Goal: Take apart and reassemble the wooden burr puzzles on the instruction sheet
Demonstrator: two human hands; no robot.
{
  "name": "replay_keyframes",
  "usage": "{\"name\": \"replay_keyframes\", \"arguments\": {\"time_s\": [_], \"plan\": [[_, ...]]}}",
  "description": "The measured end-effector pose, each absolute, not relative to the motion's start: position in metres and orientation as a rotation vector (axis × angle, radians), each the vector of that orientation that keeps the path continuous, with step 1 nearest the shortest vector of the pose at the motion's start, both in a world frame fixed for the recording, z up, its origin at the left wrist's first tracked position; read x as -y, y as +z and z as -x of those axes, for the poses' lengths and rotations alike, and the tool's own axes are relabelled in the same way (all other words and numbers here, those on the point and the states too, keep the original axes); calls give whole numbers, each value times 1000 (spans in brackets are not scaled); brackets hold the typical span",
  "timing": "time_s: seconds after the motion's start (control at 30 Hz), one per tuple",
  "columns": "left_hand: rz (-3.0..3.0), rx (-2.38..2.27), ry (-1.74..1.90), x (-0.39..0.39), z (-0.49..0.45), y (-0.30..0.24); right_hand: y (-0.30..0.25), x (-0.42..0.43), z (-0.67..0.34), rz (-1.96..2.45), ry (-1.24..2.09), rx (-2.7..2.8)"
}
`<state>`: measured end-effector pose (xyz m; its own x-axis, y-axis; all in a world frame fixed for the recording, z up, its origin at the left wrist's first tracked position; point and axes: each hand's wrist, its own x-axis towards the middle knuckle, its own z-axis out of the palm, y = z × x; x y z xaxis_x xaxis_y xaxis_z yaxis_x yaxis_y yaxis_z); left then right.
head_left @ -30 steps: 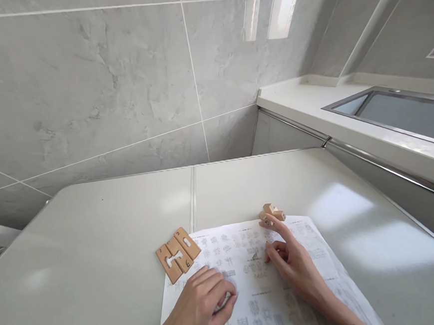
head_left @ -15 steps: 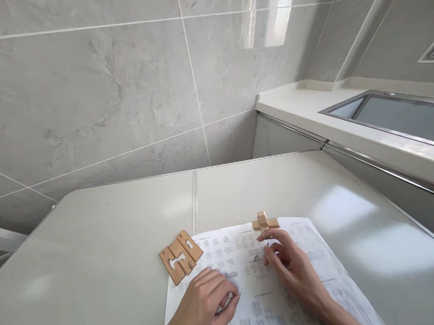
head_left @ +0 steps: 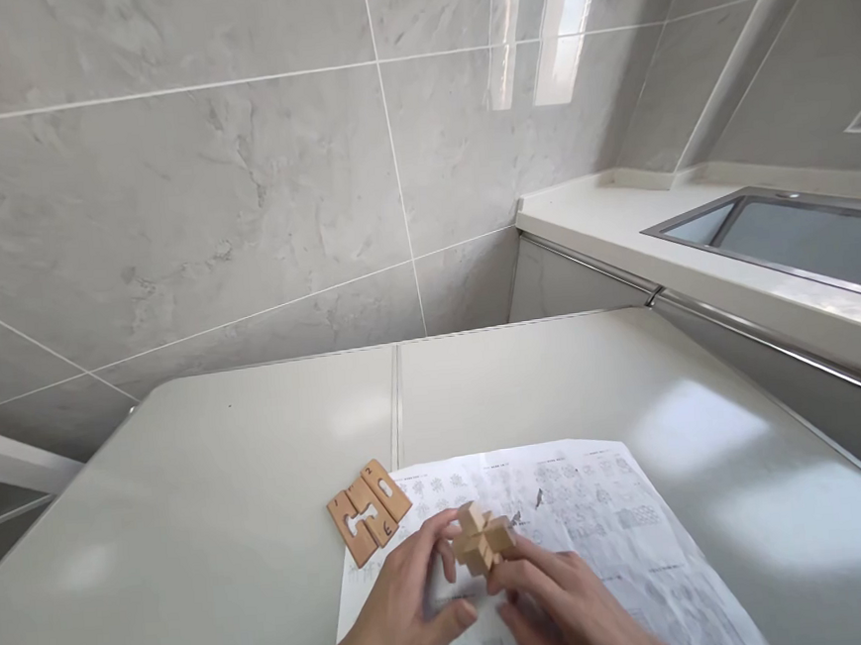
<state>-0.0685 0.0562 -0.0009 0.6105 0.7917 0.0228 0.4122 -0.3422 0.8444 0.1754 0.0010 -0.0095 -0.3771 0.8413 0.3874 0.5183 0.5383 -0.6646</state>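
A light wooden burr puzzle (head_left: 479, 542) of interlocking blocks is up above the paper. My right hand (head_left: 563, 590) grips it from the right between thumb and fingers. On its other side is my left hand (head_left: 404, 598), fingers curved and thumb spread apart; its index fingertip is at the puzzle's edge, and I cannot tell if it touches. Beneath both hands lies a white sheet (head_left: 589, 539) printed with rows of small puzzle drawings. Left of my left hand, flat wooden plates (head_left: 369, 513) with cut-out slots and inked numbers lie side by side, overlapping the sheet's corner.
The pale table (head_left: 277, 454) has a seam across it and glare at the right. A grey tiled wall (head_left: 243, 208) stands behind. To the right runs a white counter (head_left: 586, 213) with a metal-framed sink (head_left: 788, 225). A white frame (head_left: 16, 459) stands off the table's left edge.
My right hand has lifted the burr puzzle from the sheet's top edge and brought it toward me, between my hands. My left hand has uncurled and moved up to it.
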Motion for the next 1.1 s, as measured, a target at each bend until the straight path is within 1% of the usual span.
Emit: {"name": "replay_keyframes", "arguments": {"time_s": [0.07,0.2,0.37,0.53,0.63,0.77,0.87,0.97,1.1], "plan": [[-1889,-932,532,-57,68,2,-12,3,-170,1061,540,2104],[-1843,-922,482,-59,70,10,-16,8,-163,1019,643,2131],[-1737,-868,548,-60,73,5,-23,10,-164,1027,758,2055],[-1582,-798,671,-60,70,-3,-25,7,-170,1119,1191,1773],[-1639,-777,698,-58,69,2,-11,2,-173,1139,1289,1658],[-1770,-783,726,-58,68,9,11,-2,-174,1185,1530,1596],[-1790,-695,745,-58,66,9,19,-3,-172,1176,1702,1558],[-1778,-614,728,-56,62,7,22,-3,-171,1136,1803,1534],[-1745,-570,699,-51,58,4,25,-2,-171,1042,1832,1503]]}}
